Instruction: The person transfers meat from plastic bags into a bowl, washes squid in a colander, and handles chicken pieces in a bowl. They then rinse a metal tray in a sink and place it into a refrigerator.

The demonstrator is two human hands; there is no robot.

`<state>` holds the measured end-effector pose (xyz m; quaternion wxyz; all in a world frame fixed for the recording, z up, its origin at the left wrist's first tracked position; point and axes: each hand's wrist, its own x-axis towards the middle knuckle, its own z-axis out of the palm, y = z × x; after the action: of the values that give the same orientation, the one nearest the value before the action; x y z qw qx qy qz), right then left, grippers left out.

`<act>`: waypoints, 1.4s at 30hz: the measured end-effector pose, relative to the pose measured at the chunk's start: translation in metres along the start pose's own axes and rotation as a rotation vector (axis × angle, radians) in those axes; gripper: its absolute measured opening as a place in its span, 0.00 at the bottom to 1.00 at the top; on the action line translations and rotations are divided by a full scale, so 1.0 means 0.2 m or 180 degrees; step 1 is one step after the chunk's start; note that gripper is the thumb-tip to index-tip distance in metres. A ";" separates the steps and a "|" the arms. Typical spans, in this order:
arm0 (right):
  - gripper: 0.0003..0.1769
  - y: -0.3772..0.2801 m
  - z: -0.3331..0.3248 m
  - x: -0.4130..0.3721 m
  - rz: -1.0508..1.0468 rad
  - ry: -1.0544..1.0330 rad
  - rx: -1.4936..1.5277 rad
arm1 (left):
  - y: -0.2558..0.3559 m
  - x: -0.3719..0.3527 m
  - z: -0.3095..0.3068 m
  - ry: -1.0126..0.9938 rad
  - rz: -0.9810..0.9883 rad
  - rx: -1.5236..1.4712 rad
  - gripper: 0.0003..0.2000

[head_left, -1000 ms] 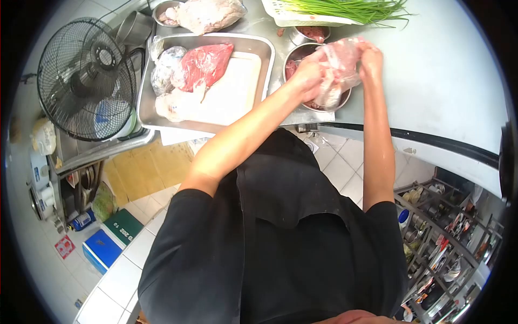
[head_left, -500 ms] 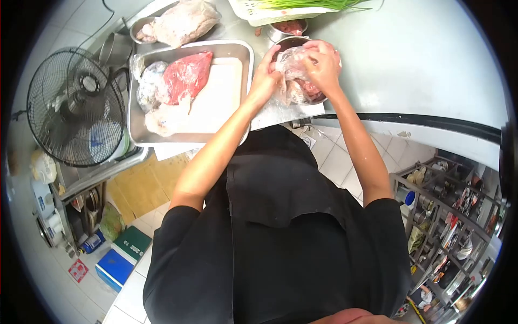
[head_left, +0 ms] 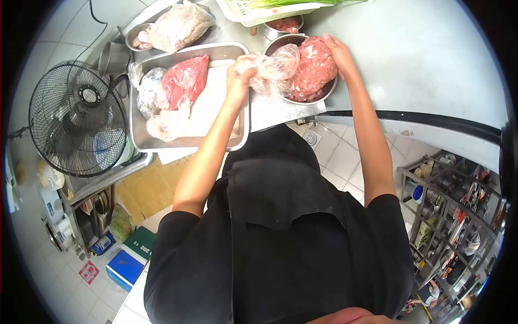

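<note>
A lump of raw red meat (head_left: 315, 66) stands above the rim of a round metal bowl (head_left: 325, 99), partly out of a clear plastic bag (head_left: 280, 62). My left hand (head_left: 240, 80) is closed round the gathered end of that bag, stretching it to the left over the tray's edge. Against the right side of the meat, my right hand (head_left: 340, 56) is cupped with its fingers along the upper edge. More dark red meat shows low in the bowl.
Left of the bowl is a metal tray (head_left: 244, 116) with bagged red meat (head_left: 186, 80) and other wrapped lumps. Behind it lies a large pale piece of meat (head_left: 181, 27). A green basket (head_left: 253, 16) with green stalks and a small bowl (head_left: 272, 32) stand behind; a fan (head_left: 78, 119) stands left.
My left hand has moved left with the bag end, drawing the plastic off the meat. My right hand has shifted to the right side of the meat, which is now largely uncovered.
</note>
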<state>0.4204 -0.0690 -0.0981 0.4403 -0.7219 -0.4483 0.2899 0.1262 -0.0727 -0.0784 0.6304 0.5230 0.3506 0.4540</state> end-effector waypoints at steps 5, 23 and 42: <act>0.23 -0.06 -0.05 0.07 0.1538 -0.1022 0.2338 | 0.11 -0.15 -0.27 0.0540 -0.0563 -0.2079 0.15; 0.15 -0.17 0.19 -0.18 -0.1875 -0.1419 -0.2416 | 0.05 -0.46 -0.88 0.1315 -0.0609 0.1112 0.03; 0.13 -0.42 0.19 0.12 -0.0681 0.0391 -0.1676 | 0.24 -0.55 -1.07 0.0885 -0.0630 0.3292 0.08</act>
<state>0.3671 -0.0154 -0.0396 0.2922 -0.7762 -0.5541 0.0713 -0.1168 -0.1004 -0.0801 0.2784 0.6644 0.6559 0.2256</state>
